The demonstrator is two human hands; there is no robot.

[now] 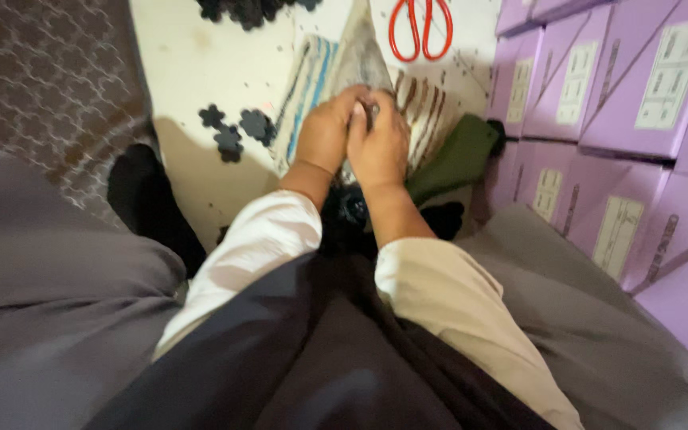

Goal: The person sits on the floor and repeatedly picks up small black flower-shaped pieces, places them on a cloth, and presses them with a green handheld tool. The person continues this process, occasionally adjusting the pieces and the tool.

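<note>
Hands pressed together: left hand (325, 134), right hand (379, 143) both clenched on small dark piece (371, 111) (mostly hidden) between fingertips, above striped cloth (312, 76)

Red-handled scissors (421, 29) lie by lilac boxes (599, 87). The cloth (312, 76) is striped blue and brown. Black flower-shaped pieces (232, 131) dot the cream floor (193, 72).

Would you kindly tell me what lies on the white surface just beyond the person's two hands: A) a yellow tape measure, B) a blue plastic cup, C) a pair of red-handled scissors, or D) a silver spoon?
C: the pair of red-handled scissors lies on the white surface past the left hand and right hand, beside the stacked purple cardboard boxes.
</note>
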